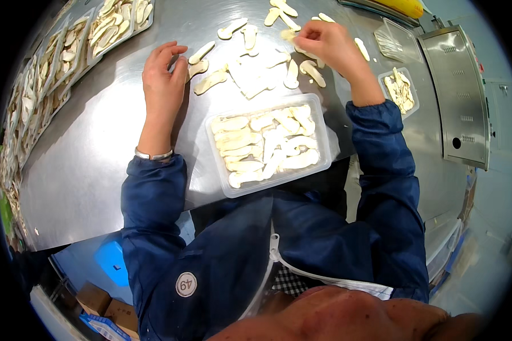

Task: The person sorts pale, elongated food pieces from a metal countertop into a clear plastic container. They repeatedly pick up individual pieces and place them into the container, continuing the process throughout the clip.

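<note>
My right hand (326,47) is over the far part of the steel table (98,179), its thumb and fingertips pinched on a pale mushroom slice (287,35) that looks blurred. My left hand (165,79) is empty, fingers bent and apart from the thumb, beside a mushroom slice (199,67) partly hidden by the thumb. Several more slices lie loose between my hands, some washed out by glare. Nearer to me, a clear plastic tray (323,128) sits at the table's front edge. Mushroom slices (239,140) lie in it, in a row on the left and less evenly on the right.
Several filled trays of slices (111,27) line the table's left side. On the right are a small tub of mushroom pieces (399,91), a clear container (392,42) and a vented steel box (456,98). A blue plastic stool (112,262) and cardboard boxes (111,307) are below.
</note>
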Demonstrator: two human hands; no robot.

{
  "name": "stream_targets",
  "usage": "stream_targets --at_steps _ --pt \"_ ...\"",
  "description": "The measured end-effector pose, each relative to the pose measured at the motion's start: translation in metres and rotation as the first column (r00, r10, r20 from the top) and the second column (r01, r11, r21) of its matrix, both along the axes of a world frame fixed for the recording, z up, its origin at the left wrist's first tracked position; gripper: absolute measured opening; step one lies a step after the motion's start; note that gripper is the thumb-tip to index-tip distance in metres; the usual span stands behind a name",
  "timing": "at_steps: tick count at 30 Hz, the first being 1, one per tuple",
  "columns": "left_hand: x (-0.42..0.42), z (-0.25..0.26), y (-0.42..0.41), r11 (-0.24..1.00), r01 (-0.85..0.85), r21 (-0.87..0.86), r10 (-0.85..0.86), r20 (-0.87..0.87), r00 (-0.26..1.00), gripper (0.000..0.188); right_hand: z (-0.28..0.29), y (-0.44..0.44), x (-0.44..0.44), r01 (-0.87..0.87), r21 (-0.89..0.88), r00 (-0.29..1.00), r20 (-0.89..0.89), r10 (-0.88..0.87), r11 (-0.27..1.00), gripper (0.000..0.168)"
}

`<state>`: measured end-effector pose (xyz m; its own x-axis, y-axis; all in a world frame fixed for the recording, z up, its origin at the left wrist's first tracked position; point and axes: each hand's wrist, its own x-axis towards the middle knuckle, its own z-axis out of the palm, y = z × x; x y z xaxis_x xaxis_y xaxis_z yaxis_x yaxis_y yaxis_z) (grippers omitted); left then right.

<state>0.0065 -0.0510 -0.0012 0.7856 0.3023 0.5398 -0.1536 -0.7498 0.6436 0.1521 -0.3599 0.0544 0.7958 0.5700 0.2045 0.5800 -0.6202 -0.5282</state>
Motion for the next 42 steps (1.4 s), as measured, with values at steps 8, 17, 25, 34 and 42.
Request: stream_targets --at_steps 8,17,25,34,42 --pt "0.002 -0.001 0.003 1.000 0.001 0.027 -0.001 -0.007 1.000 0.019 0.003 -0.018 -0.026 -0.207 -0.047 0.970 0.124 0.211 0.977 0.011" --pt "0.001 -0.002 0.002 1.000 0.008 0.001 -0.008 -0.007 1.000 0.019 -0.001 -0.008 -0.033 -0.358 -0.241 0.912 0.116 0.393 0.902 0.019" --pt "0.000 -0.001 0.001 1.000 0.008 0.008 -0.008 -0.015 1.000 0.020 -0.001 -0.007 -0.032 -0.374 -0.283 0.917 0.032 0.398 0.883 0.023" --pt "0.001 -0.004 0.003 1.000 -0.002 0.025 0.002 0.034 0.999 0.018 0.004 -0.003 -0.031 -0.394 -0.339 0.901 0.040 0.431 0.854 0.018" --pt "0.001 -0.003 0.003 0.999 -0.032 -0.007 0.032 0.032 0.999 0.018 0.016 0.001 -0.033 -0.407 -0.296 0.904 0.008 0.428 0.864 0.020"
